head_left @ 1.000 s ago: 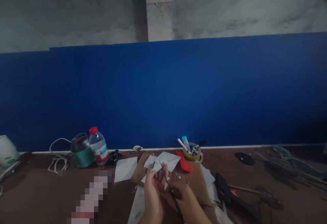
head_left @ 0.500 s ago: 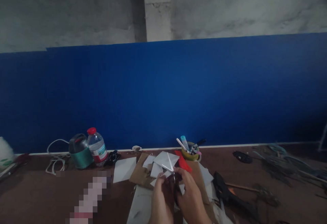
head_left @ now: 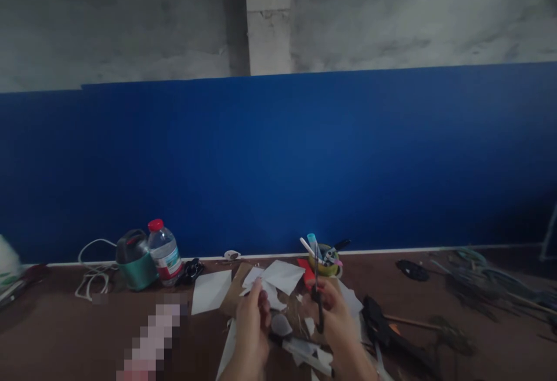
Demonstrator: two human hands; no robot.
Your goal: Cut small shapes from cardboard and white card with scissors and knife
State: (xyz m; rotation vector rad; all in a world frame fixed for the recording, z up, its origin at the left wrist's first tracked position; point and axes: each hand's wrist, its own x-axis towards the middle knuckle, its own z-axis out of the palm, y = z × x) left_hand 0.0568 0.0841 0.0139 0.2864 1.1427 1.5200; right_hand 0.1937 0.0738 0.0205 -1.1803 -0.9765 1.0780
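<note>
My right hand [head_left: 337, 317] is closed on the handles of a pair of scissors [head_left: 317, 276]. Their blades point up and look brought together. To the left, my left hand [head_left: 251, 323] pinches what looks like a small piece of white paper [head_left: 248, 289] between thumb and fingers; its edges blend with the sheets behind. Just beyond both hands lie several cut white papers [head_left: 285, 276] on brown cardboard [head_left: 234, 294]. Between my wrists sits a pale object with a dark part [head_left: 307, 353], partly hidden and hard to identify. A red piece [head_left: 307, 271] is behind the scissors.
A yellow-green cup of pens [head_left: 324, 265] stands by the wall. Leftward are a bottle with a red cap [head_left: 165, 256], a green container [head_left: 137, 268], a white cable [head_left: 91, 279] and a white sheet [head_left: 212, 291]. Rightward lie a black glue gun [head_left: 387, 331] and twig-like material [head_left: 491, 282].
My hands have drawn apart, the left moving left and the right moving right. The scissors, spread open before beside my left fingers, now stand upright with blades together. The pale object between my wrists is uncovered.
</note>
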